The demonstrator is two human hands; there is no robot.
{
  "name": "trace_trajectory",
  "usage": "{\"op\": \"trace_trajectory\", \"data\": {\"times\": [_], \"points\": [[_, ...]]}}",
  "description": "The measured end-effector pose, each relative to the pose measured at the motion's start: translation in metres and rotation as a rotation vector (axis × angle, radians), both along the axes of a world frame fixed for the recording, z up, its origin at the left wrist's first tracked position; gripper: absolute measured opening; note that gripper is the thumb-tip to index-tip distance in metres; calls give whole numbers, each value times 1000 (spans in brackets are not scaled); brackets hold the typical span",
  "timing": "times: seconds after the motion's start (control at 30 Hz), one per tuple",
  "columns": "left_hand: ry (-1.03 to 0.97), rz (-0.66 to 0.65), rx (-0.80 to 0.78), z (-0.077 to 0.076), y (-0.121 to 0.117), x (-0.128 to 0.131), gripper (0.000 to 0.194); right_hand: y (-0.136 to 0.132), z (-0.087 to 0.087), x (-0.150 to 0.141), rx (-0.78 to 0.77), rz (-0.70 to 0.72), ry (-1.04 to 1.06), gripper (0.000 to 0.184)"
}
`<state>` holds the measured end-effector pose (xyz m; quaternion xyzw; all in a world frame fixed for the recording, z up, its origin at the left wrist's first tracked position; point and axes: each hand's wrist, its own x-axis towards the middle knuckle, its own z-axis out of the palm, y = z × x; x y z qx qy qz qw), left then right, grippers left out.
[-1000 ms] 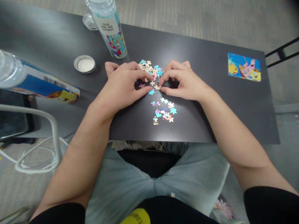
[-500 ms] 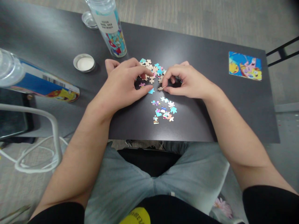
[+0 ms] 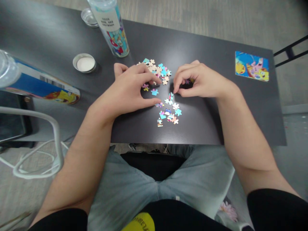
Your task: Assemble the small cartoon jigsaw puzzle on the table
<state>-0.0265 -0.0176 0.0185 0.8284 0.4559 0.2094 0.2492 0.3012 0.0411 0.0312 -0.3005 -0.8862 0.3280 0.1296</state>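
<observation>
My left hand (image 3: 134, 85) is open over the left part of a pile of jigsaw pieces (image 3: 152, 66), with fingers and thumb spread apart. Its thumb tip touches or hovers just over a small purple jigsaw piece (image 3: 159, 105). Curled at the pile's right side, my right hand (image 3: 192, 80) has its index finger and thumb slightly apart. Beside those fingertips lies a picture-side-up jigsaw piece (image 3: 171, 96), apparently free of them. Several loose pieces (image 3: 171, 117) lie face up nearer the table's front edge. A few more pieces show partly beneath the right palm.
A clear tube (image 3: 117, 38) with a cartoon print stands behind my left hand; another tube (image 3: 48, 83) is at far left. Two round lids (image 3: 84, 63) sit near them. A cartoon picture card (image 3: 251, 66) lies on the dark table (image 3: 199, 128) at right. A white cable (image 3: 56, 138) hangs at left.
The piece pinched in my right hand now lies picture-side up among the loose pieces, and that hand has shifted slightly right. My left thumb has moved toward me, widening its gap from the fingers.
</observation>
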Motion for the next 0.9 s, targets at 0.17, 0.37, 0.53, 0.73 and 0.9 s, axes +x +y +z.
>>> {"op": "trace_trajectory", "data": {"times": [0.17, 0.37, 0.53, 0.73, 0.9], "points": [[1, 3, -4, 1, 0, 0, 56, -1, -6, 0, 34, -29, -31, 34], [9, 19, 12, 4, -2, 4, 36, 2, -13, 4, 87, -34, -19, 41], [26, 58, 37, 3, -10, 21, 32, 6, -18, 13, 63, -95, -22, 61], [63, 46, 17, 0, -10, 29, 33, 8, -14, 18, 101, -136, -22, 71], [31, 73, 21, -3, -5, 21, 34, 5, -13, 12, 94, -125, -85, 78]]}}
